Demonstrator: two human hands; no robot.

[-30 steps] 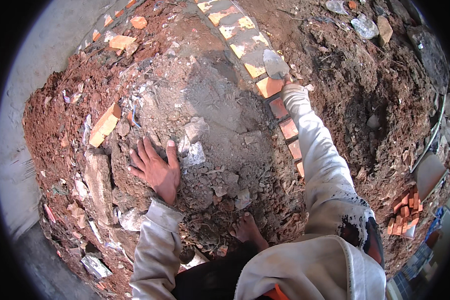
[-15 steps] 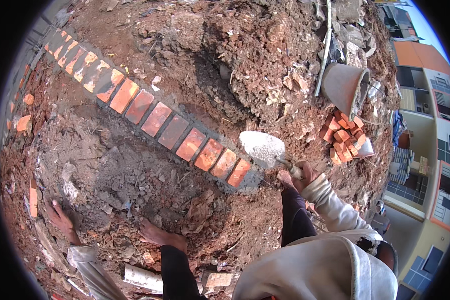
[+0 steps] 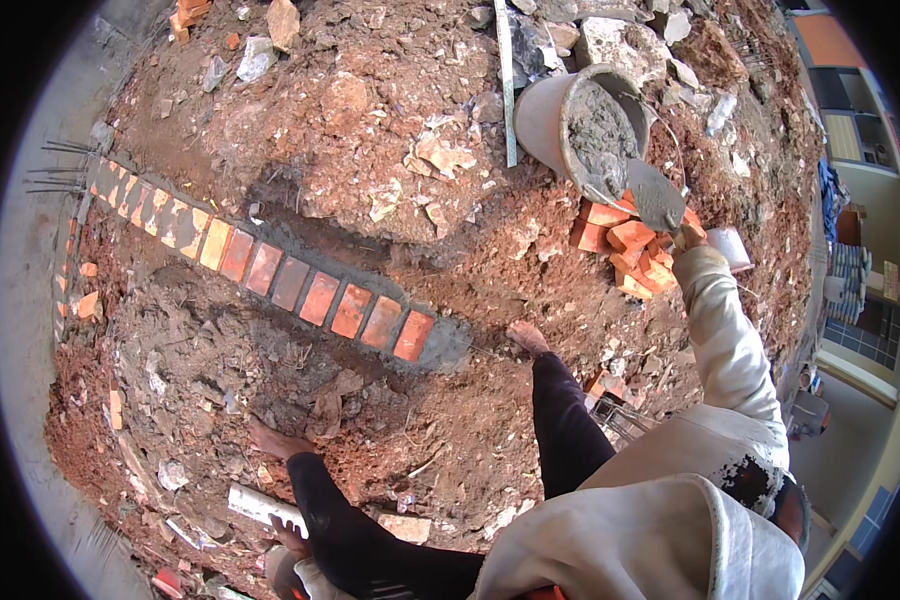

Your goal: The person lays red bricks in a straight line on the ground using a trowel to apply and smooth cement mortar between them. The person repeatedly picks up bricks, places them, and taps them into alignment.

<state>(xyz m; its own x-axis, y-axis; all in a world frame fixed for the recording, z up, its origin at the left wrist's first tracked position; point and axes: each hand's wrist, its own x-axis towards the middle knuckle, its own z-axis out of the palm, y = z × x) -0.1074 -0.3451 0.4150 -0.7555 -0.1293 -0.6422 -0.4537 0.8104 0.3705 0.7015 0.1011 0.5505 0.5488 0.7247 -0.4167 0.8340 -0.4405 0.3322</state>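
My right hand point(image 3: 688, 237) grips the handle of a trowel point(image 3: 656, 195), its grey blade at the near rim of a tilted bucket point(image 3: 545, 125). Wet grey mortar point(image 3: 598, 130) fills much of the bucket. Just below the blade lies a pile of loose orange bricks point(image 3: 625, 250). My left hand point(image 3: 290, 538) is low by my left shin, close to a white pipe piece point(image 3: 262, 505); its fingers are partly hidden and dark. A row of bricks point(image 3: 320, 298) bedded in mortar runs from the far left toward the middle, ending in bare mortar point(image 3: 442, 345).
My bare feet stand on rough reddish soil point(image 3: 200, 350) with rubble and scraps. Beyond the bucket lie pale stones point(image 3: 625, 48), with a long thin strip point(image 3: 506, 80) beside it. Steel rods point(image 3: 65, 170) stick out at the far left. Buildings stand at the right.
My right hand has carried the trowel from beside the brick row's near end out to the bucket. My left hand has drawn back from the soil toward my shin. The view has shifted.
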